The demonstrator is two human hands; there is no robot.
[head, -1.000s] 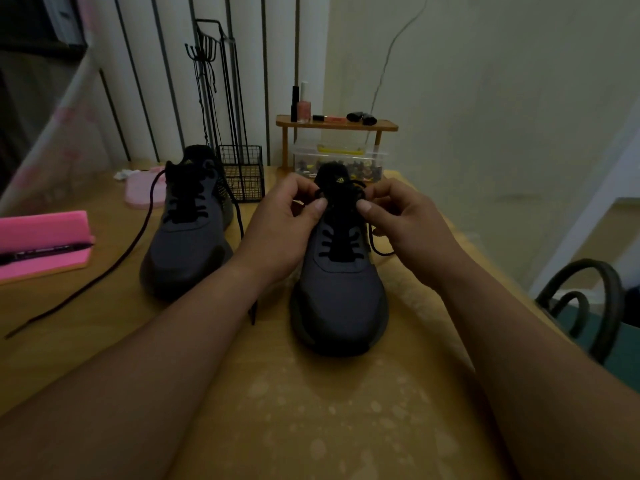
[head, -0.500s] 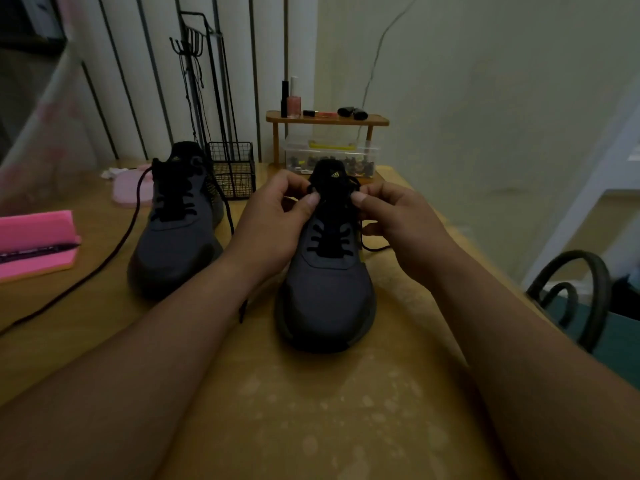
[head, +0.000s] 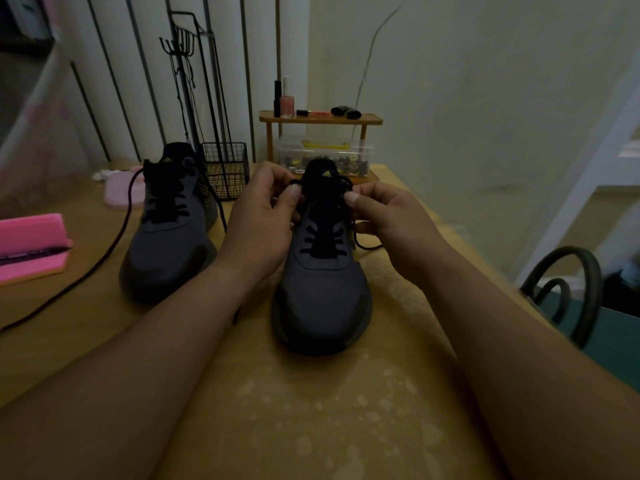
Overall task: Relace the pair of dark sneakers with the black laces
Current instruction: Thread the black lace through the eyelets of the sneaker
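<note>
Low in the frame, two bare forearms reach up across the counter toward the middle. Between them stands the near sneaker, with its toe toward the bottom edge and its heel away, so its long axis runs straight up the picture. The left hand and the right hand sit at its upper eyelets, one on each side of the tongue, level and equally close. Each has thumb and forefinger curled into a pinch on the black lace, which crosses in rows just below them. A slack loop of it lies on the counter by the shoe's right side. The dim light hides which eyelet each end has reached. I judge the top rows are in hand, and the next pull should go outward from the tongue, across that long axis.

Up and to the left, the far sneaker stands roughly parallel, and its trailing lace runs off toward the left edge.

That makes two sneakers, two laces and two hands. Farther back are one wire basket and one wooden shelf with one clear box beneath it.
</note>
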